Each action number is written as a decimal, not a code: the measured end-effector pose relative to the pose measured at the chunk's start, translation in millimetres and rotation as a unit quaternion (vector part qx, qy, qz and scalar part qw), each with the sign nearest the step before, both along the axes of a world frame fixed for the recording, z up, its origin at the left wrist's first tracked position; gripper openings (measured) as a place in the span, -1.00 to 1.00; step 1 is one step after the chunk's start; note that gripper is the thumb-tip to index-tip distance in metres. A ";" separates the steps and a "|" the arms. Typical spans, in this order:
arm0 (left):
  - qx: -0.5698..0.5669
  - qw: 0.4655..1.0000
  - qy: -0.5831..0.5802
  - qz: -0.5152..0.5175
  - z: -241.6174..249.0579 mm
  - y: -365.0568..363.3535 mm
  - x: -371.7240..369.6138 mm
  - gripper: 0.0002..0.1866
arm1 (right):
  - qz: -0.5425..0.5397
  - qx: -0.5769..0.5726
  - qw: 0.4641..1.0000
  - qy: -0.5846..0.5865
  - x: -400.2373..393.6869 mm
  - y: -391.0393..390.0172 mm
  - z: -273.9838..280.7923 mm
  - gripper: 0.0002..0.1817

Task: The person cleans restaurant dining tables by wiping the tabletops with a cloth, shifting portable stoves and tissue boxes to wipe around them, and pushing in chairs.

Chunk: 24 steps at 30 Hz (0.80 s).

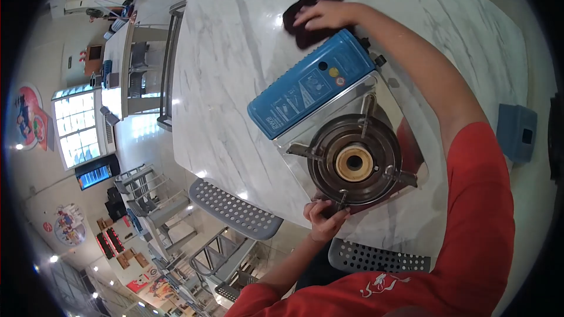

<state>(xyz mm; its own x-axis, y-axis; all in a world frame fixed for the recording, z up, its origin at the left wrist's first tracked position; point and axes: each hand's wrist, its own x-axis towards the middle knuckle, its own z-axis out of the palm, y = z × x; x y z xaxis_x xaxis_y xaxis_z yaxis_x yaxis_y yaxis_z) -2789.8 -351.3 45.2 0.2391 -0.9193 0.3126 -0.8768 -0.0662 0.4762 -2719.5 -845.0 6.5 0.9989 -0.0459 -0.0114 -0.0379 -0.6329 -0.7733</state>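
A portable gas stove point(305, 85) with a blue cover, a metal body and a round burner stands at an angle on the marble-patterned table. My left hand point(326, 220) is closed on the stove's near corner, beside one of the pan supports. Beyond the blue cover, my right hand point(324, 16) lies on top of a dark cloth point(308, 36), its fingers stretched out and slightly blurred. The cloth is bunched on the tabletop, close to the end of the blue cover. A small knob point(380, 60) shows at that end of the stove.
The marble-patterned table point(229, 82) extends around the stove. Grey perforated chairs point(235, 208) stand along its edge, one point(379, 256) close to my body. A blue-grey box point(517, 133) is at the right. Other tables and chairs fill the room at the left.
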 end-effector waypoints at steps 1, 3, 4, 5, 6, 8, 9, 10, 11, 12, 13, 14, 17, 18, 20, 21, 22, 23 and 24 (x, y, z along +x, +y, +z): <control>-0.001 1.000 -0.004 0.002 1.8 -1.0 -0.7 -0.71 | 0.047 -0.003 0.998 0.050 12.9 16.8 11.7 -0.55; -0.007 1.000 -0.002 0.006 -0.5 0.2 -1.9 -0.70 | 0.089 -0.008 0.993 0.072 23.9 25.1 11.1 -0.53; -0.016 1.000 0.003 0.007 -2.6 -0.7 -2.5 -0.70 | 0.090 0.005 0.993 0.073 22.0 22.9 11.9 -0.54; -0.020 1.000 0.002 0.008 -4.4 -2.4 -2.1 -0.70 | 0.091 0.001 0.993 0.072 21.1 18.1 14.3 -0.54; -0.020 1.000 -0.001 0.008 -4.4 -3.1 -1.9 -0.69 | 0.085 0.003 0.994 0.072 19.9 11.0 13.3 -0.55; -0.016 1.000 -0.003 0.004 -3.4 0.2 -2.5 -0.68 | 0.035 0.002 0.998 0.049 10.8 -0.3 9.1 -0.57; -0.008 1.000 -0.005 -0.001 -4.0 1.3 -2.2 -0.68 | -0.008 -0.029 0.999 0.011 -0.4 -10.9 3.8 -0.57; -0.002 1.000 -0.008 -0.007 -4.1 1.4 -1.0 -0.68 | -0.052 -0.061 0.996 -0.028 -15.5 -24.7 -4.6 -0.56; -0.004 1.000 -0.009 -0.010 -3.2 0.4 -0.3 -0.68 | -0.133 -0.113 0.981 -0.082 -36.8 -41.1 -17.0 -0.58; 0.002 1.000 -0.014 -0.006 -2.1 -0.4 0.2 -0.69 | -0.214 -0.165 0.954 -0.133 -64.7 -56.8 -31.7 -0.59; 0.008 1.000 -0.018 -0.004 -0.7 -1.0 0.9 -0.71 | -0.291 -0.187 0.928 -0.137 -100.3 -71.1 -42.4 -0.58; 0.005 1.000 -0.015 -0.007 -1.7 -1.4 1.1 -0.71 | -0.365 -0.211 0.896 -0.140 -136.9 -82.6 -49.3 -0.57; -0.014 1.000 0.009 0.002 -10.0 -1.8 -3.2 -0.74 | -0.486 -0.225 0.837 -0.112 -229.1 -50.7 -43.2 -0.56; -0.011 1.000 0.002 0.015 -11.6 -2.5 -4.4 -0.77 | -0.494 -0.230 0.833 -0.099 -253.1 -26.4 -42.6 -0.57; -0.009 1.000 0.006 0.018 -11.2 -10.4 -13.5 -0.79 | -0.492 -0.203 0.841 -0.096 -297.6 35.2 -44.0 -0.57; -0.012 0.999 0.008 0.031 -11.2 -17.7 -18.2 -0.81 | -0.491 -0.194 0.846 -0.067 -313.3 81.4 -33.4 -0.54; -0.014 0.999 0.007 0.044 -10.6 -24.5 -22.0 -0.83 | -0.498 -0.177 0.849 -0.023 -326.3 130.6 -19.1 -0.52; 0.002 0.999 0.012 0.048 -7.2 -32.2 -28.0 -0.87 | -0.503 -0.162 0.849 -0.005 -340.9 176.4 -8.6 -0.53; -0.002 0.999 0.014 0.041 -6.5 -42.3 -34.2 -0.87 | -0.511 -0.136 0.849 0.021 -358.0 219.5 -2.8 -0.55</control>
